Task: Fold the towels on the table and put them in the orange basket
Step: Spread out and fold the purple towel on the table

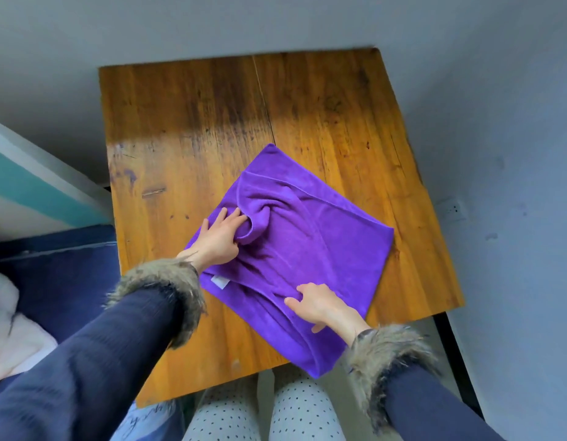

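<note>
A purple towel (307,237) lies spread and rumpled on the wooden table (212,122), one corner hanging over the near edge. My left hand (220,238) lies on the towel's left side, its fingers and thumb gripping a bunched fold of cloth. My right hand (317,302) is on the towel's near part, thumb and fingers pinching a ridge of fabric. A small white label (220,281) shows at the towel's near left edge. No orange basket is in view.
A grey floor surrounds the table. A dark blue seat (62,275) with pale cloth (11,329) lies to the left. My knees in dotted trousers (263,412) sit below the table's near edge. A wall socket (452,210) is on the right.
</note>
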`<control>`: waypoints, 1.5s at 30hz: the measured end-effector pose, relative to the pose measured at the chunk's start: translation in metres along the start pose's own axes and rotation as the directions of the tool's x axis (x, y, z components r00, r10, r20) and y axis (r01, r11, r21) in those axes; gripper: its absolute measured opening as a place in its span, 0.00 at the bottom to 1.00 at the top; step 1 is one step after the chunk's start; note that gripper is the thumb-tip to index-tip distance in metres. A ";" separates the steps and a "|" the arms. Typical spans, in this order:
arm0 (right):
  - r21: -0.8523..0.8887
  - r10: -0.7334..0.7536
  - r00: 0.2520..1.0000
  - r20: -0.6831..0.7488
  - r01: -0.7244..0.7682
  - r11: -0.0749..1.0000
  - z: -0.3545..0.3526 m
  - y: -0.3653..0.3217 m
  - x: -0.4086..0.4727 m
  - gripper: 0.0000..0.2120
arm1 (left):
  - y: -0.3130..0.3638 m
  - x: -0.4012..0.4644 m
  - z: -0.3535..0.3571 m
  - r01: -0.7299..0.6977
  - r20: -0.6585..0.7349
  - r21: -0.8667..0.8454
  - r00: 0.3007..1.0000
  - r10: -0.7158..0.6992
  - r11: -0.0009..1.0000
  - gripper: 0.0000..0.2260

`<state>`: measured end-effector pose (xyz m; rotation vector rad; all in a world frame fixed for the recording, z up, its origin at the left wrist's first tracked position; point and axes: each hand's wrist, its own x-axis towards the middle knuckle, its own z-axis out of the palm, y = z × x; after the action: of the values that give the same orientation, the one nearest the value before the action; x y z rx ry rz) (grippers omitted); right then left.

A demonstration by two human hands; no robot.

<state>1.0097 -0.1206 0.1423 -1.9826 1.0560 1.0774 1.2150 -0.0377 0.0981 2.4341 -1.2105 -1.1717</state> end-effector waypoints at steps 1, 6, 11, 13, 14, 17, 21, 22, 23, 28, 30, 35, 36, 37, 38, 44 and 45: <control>-0.004 -0.009 1.000 -0.029 0.009 1.000 -0.007 0.001 0.002 0.21 | 0.002 -0.001 0.001 -0.013 -0.007 -0.001 1.000 0.013 1.000 0.31; 0.038 -0.041 0.895 -0.445 0.065 0.997 -0.059 0.006 0.030 0.15 | 0.004 -0.019 0.010 -0.001 -0.335 -0.115 0.941 -0.038 0.993 0.24; -0.050 -0.283 0.734 -0.618 0.322 0.945 -0.113 -0.029 0.068 0.13 | -0.003 -0.042 0.022 0.234 -0.413 -0.177 0.864 -0.288 0.956 0.18; -0.145 -0.389 0.701 -0.597 0.383 0.912 -0.126 -0.050 0.083 0.13 | -0.007 -0.048 0.028 0.312 -0.403 -0.206 0.837 -0.371 0.927 0.17; -0.187 -0.423 0.693 -0.583 0.393 0.900 -0.131 -0.057 0.089 0.14 | -0.008 -0.051 0.030 0.336 -0.408 -0.216 0.822 -0.397 0.917 0.17; -0.274 -0.496 0.706 -0.505 0.414 0.868 -0.139 -0.082 0.110 0.16 | -0.016 -0.056 0.035 0.425 -0.430 -0.270 0.750 -0.503 0.864 0.14; -0.287 -0.500 0.742 -0.447 0.411 0.865 -0.140 -0.102 0.127 0.16 | -0.021 -0.060 0.039 0.562 -0.371 -0.290 0.680 -0.633 0.774 0.10; -0.276 -0.490 0.757 -0.432 0.406 0.871 -0.139 -0.104 0.129 0.16 | -0.021 -0.061 0.040 0.593 -0.346 -0.279 0.671 -0.655 0.755 0.10; -0.264 -0.483 0.770 -0.416 0.406 0.875 -0.137 -0.105 0.131 0.16 | -0.020 -0.062 0.041 0.614 -0.329 -0.269 0.666 -0.670 0.742 0.10; -0.160 -0.524 0.698 -0.488 0.518 0.840 -0.142 -0.101 0.131 0.08 | -0.020 -0.064 0.035 0.581 -0.364 -0.366 0.629 -0.687 0.727 0.09; -0.105 -0.506 0.645 -0.573 0.554 0.826 -0.149 -0.094 0.130 0.07 | -0.023 -0.066 0.031 0.586 -0.381 -0.399 0.594 -0.709 0.705 0.09; -0.140 -0.487 0.658 -0.575 0.507 0.850 -0.174 -0.079 0.139 0.06 | -0.032 -0.071 0.034 0.549 -0.393 -0.503 0.542 -0.743 0.667 0.07; -0.170 -0.501 0.659 -0.561 0.500 0.849 -0.178 -0.079 0.141 0.06 | -0.034 -0.071 0.036 0.520 -0.407 -0.526 0.541 -0.736 0.674 0.06; -0.207 -0.523 0.655 -0.545 0.500 0.841 -0.181 -0.080 0.144 0.06 | -0.035 -0.071 0.038 0.494 -0.418 -0.541 0.545 -0.727 0.681 0.05; -0.252 -0.549 0.650 -0.525 0.498 0.830 -0.184 -0.082 0.146 0.06 | -0.037 -0.070 0.039 0.474 -0.420 -0.554 0.550 -0.721 0.684 0.04; -0.452 -0.640 0.655 -0.403 0.466 0.761 -0.191 -0.093 0.159 0.13 | -0.046 -0.067 0.039 0.439 -0.374 -0.574 0.610 -0.699 0.691 0.02; -0.456 -0.653 0.643 -0.400 0.479 0.750 -0.192 -0.095 0.161 0.13 | -0.047 -0.066 0.039 0.434 -0.367 -0.578 0.617 -0.696 0.691 0.03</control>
<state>1.2163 -0.2864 0.1046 -2.7189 0.4085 0.3281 1.1912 0.0481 0.0876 2.5582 0.0682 -0.6066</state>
